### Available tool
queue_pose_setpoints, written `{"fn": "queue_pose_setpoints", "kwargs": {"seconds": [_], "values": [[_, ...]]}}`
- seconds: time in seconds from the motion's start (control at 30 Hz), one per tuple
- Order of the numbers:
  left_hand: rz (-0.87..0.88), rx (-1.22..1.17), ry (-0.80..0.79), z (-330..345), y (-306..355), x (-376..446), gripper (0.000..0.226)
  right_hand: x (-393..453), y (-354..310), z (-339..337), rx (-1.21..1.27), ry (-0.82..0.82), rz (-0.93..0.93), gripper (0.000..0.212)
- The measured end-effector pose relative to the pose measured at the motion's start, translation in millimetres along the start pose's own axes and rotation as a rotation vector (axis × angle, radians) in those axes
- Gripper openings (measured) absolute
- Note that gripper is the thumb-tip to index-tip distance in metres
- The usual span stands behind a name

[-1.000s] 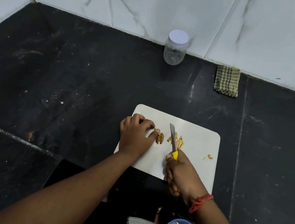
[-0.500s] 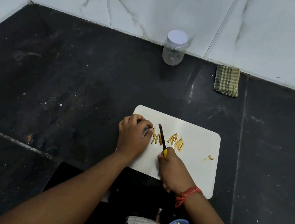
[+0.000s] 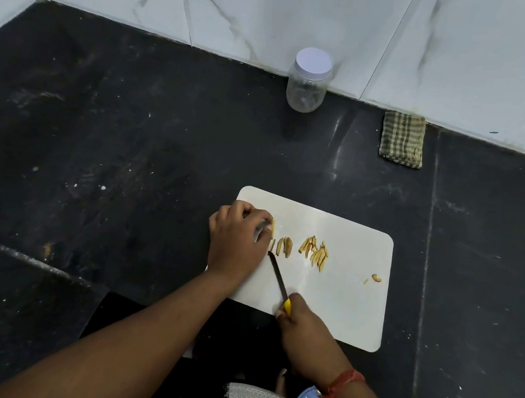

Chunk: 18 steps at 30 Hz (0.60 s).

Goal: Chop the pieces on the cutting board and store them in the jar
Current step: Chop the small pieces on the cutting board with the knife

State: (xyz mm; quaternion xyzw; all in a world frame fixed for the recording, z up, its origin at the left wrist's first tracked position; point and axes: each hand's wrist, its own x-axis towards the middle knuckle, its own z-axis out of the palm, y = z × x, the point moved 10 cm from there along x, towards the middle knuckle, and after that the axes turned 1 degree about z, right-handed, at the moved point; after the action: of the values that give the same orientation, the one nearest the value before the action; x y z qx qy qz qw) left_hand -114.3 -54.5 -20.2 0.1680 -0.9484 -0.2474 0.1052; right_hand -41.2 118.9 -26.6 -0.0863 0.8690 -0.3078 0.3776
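A white cutting board (image 3: 341,302) lies on the black counter. Yellow-brown cut strips (image 3: 314,252) lie in a loose row across its far half, with a few more strips (image 3: 282,246) nearer my left hand and two crumbs (image 3: 374,278) at the right. My left hand (image 3: 237,239) sits curled at the board's left edge, its fingertips pinching an uncut piece (image 3: 272,228). My right hand (image 3: 300,319) grips the yellow handle of a small knife (image 3: 277,276); the blade points up-left toward the left hand. A clear jar (image 3: 308,81) with a white lid stands by the wall, lid on.
A folded green checked cloth (image 3: 403,139) lies by the wall to the right of the jar. White marble-look tiles (image 3: 286,5) back the black counter (image 3: 88,152). A counter edge and a step run at lower left.
My right hand has drawn the knife back toward me and to the left, its tip now near the left hand. More cut strips lie between the left hand and the pile.
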Motion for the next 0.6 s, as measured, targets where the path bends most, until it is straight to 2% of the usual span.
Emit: {"fn": "queue_pose_setpoints", "kwargs": {"seconds": [0.1, 0.27, 0.43, 0.6], "values": [[0.033, 0.003, 0.004, -1.4, 3.1, -1.3, 0.019, 1.5, 0.1, -10.9, 0.030, 0.061, 0.016, 0.001], [0.057, 0.006, 0.017, -2.0, 4.9, -2.3, 0.017, 2.0, -4.4, -18.8, 0.072, 0.111, 0.025, 0.027], [0.070, 0.016, 0.026, -1.2, 5.1, -2.8, 0.016, 8.8, -8.8, -21.9, 0.118, 0.117, 0.059, 0.016], [0.058, -0.007, 0.036, -1.9, 3.5, -3.8, 0.012, 21.7, -8.5, -22.1, 0.133, 0.101, 0.106, 0.018]]}}
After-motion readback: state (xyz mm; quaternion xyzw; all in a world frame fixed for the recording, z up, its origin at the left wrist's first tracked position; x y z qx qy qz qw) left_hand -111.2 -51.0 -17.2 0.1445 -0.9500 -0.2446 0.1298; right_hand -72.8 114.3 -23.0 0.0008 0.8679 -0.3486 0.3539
